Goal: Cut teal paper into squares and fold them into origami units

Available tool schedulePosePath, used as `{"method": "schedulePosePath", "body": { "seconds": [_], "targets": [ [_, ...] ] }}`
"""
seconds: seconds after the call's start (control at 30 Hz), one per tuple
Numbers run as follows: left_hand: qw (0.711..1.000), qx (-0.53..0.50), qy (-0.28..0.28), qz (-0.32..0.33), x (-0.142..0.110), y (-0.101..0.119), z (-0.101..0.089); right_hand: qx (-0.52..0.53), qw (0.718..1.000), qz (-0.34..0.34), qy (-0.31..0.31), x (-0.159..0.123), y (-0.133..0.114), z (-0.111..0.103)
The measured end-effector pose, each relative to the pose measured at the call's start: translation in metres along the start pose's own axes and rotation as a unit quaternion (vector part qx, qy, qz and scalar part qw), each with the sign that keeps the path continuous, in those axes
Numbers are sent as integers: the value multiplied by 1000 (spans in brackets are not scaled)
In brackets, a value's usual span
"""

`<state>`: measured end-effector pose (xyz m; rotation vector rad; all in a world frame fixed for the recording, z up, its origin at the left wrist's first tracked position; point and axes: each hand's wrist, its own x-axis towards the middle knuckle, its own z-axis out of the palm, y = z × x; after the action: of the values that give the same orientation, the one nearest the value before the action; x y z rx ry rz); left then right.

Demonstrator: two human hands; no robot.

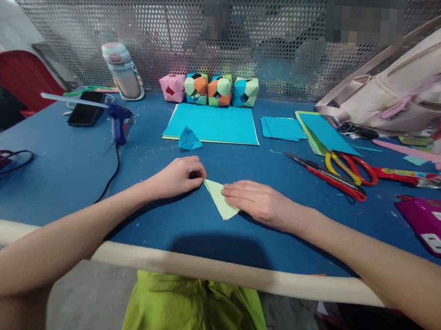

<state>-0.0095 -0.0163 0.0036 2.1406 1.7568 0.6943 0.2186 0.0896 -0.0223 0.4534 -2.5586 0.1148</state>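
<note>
A pale green folded paper point(220, 201), triangular in shape, lies on the blue table in front of me. My left hand point(184, 176) pinches its upper left corner between thumb and fingers. My right hand point(255, 201) lies flat with outstretched fingers over the paper's right part, hiding that side. Just beyond my left hand stands a small blue folded paper piece point(189, 139). Behind it a stack of large blue sheets point(219, 122) lies flat.
Several paper cubes point(196, 89) line the back, near a bottle point(123, 72). At left are a glue gun point(119, 124) and a phone point(86, 109). Right of me lie a utility knife point(324, 177), scissors point(349, 168), small blue sheets point(282, 128) and a purple power strip point(428, 222).
</note>
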Motion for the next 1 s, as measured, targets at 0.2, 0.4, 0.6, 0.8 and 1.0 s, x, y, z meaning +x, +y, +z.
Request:
{"method": "schedulePosePath", "body": {
  "seconds": [0.2,0.4,0.6,0.8,1.0],
  "targets": [
    [1000,1,-2,-3,1,-2,1,-14,1000,-8,10,3,-1,0],
    [1000,3,-8,2,2,-2,-1,-37,999,-13,3,5,-2,-2],
    [1000,5,-7,-2,1,-2,0,-56,998,-22,-11,5,-1,-3],
    [1000,9,-3,-7,1,-1,1,-71,997,-31,-26,6,-2,-4],
    [1000,19,0,-1,1,-1,1,-81,996,-42,-19,7,-2,-5]
  ]
}}
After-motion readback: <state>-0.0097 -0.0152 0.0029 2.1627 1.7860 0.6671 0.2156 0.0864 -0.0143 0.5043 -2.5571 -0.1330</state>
